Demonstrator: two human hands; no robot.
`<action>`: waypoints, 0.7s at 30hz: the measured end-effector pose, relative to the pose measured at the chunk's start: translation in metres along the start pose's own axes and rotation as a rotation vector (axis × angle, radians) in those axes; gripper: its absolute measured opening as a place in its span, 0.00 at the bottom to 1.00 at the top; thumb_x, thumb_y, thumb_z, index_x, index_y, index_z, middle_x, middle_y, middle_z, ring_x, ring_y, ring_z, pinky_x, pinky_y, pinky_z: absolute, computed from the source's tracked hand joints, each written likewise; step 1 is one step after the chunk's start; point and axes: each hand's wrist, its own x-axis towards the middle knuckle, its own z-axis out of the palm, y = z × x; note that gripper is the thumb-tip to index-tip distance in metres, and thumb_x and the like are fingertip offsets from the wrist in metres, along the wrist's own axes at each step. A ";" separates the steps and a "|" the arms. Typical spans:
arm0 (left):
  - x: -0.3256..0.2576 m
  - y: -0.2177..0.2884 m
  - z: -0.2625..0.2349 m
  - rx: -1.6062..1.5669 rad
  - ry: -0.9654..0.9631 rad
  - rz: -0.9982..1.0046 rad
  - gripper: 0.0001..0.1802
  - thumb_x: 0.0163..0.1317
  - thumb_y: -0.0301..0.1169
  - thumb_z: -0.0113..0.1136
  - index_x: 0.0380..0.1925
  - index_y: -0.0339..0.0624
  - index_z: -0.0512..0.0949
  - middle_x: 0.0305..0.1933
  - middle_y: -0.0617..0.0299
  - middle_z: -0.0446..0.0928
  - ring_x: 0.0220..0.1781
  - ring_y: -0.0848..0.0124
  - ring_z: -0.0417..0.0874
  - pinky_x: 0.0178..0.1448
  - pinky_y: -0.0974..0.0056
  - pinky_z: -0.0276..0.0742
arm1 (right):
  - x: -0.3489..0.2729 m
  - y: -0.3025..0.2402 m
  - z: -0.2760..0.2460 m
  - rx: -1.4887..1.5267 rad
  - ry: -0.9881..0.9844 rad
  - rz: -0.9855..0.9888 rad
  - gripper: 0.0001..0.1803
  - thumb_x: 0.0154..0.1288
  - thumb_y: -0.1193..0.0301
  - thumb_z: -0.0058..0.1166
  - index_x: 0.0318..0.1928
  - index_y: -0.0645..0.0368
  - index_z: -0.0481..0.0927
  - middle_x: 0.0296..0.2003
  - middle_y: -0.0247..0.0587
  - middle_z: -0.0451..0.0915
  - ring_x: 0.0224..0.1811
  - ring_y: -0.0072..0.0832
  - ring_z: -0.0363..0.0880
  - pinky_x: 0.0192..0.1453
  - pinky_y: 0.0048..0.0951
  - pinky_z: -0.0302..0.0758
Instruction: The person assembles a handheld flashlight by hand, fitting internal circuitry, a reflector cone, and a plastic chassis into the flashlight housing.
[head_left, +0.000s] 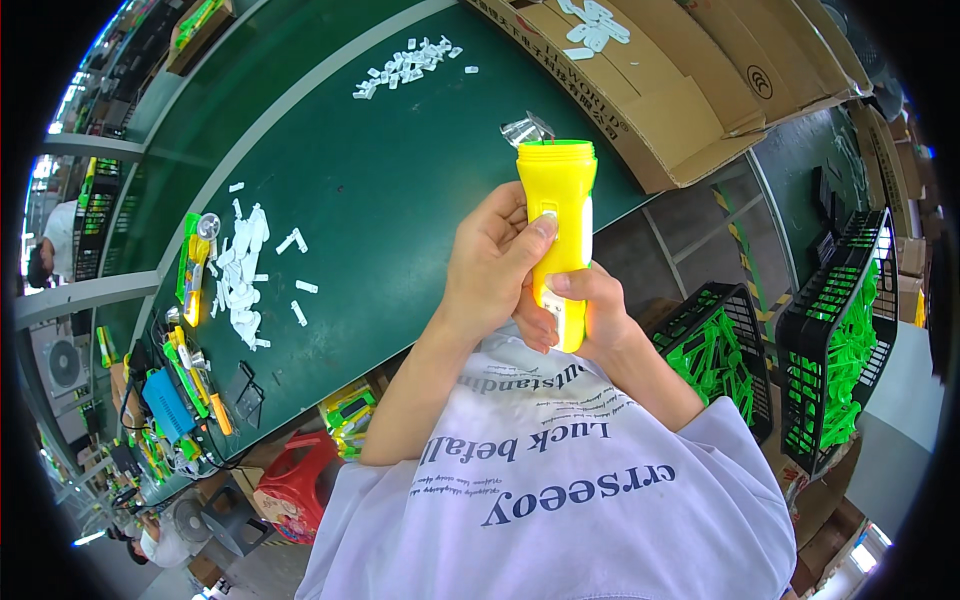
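A yellow flashlight body [564, 190] stands nearly upright between my hands, its wide threaded end up and uncovered. My left hand [500, 250] is closed round its upper part, the thumb resting by the switch. Lower down, my right hand [600, 300] grips the body, with its thumb on a white piece [551, 300] near the bottom. At the open top, a clear reflector cup [527, 129] hangs tilted over the left rim, and a thin red wire shows beside it. The fingers behind the body are partly hidden.
White plastic pieces [240, 275] lie in a pile on the green table [350, 220], with more small ones [408, 66] at the far side. A cardboard box [690, 90] stands far right. Black baskets [840, 340] of green parts sit at the right; a red stool [295, 480] is lower left.
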 end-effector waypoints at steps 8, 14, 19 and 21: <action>0.003 -0.007 -0.002 0.032 0.096 -0.070 0.15 0.70 0.27 0.53 0.52 0.30 0.73 0.43 0.57 0.80 0.40 0.76 0.81 0.45 0.71 0.78 | -0.001 0.003 0.009 -0.013 0.179 0.025 0.11 0.61 0.66 0.50 0.37 0.62 0.71 0.17 0.42 0.71 0.14 0.29 0.69 0.20 0.31 0.70; 0.002 -0.005 0.002 -0.035 0.082 -0.008 0.14 0.70 0.29 0.53 0.50 0.30 0.74 0.41 0.58 0.81 0.38 0.78 0.80 0.41 0.72 0.77 | -0.001 0.005 -0.002 0.042 0.044 0.038 0.16 0.59 0.61 0.48 0.37 0.62 0.73 0.17 0.42 0.69 0.14 0.31 0.67 0.20 0.33 0.69; -0.001 0.000 -0.001 -0.006 0.105 -0.045 0.14 0.69 0.28 0.54 0.50 0.30 0.75 0.40 0.58 0.81 0.35 0.78 0.80 0.40 0.72 0.77 | 0.000 0.004 0.017 -0.016 0.180 0.019 0.11 0.61 0.66 0.51 0.38 0.61 0.70 0.17 0.41 0.71 0.14 0.29 0.68 0.19 0.30 0.68; -0.002 0.000 0.000 -0.009 0.108 -0.052 0.14 0.69 0.28 0.54 0.50 0.30 0.75 0.40 0.58 0.81 0.34 0.78 0.81 0.39 0.72 0.78 | -0.001 0.004 0.013 0.015 0.148 0.026 0.11 0.61 0.67 0.51 0.38 0.61 0.70 0.17 0.41 0.71 0.14 0.29 0.68 0.19 0.30 0.68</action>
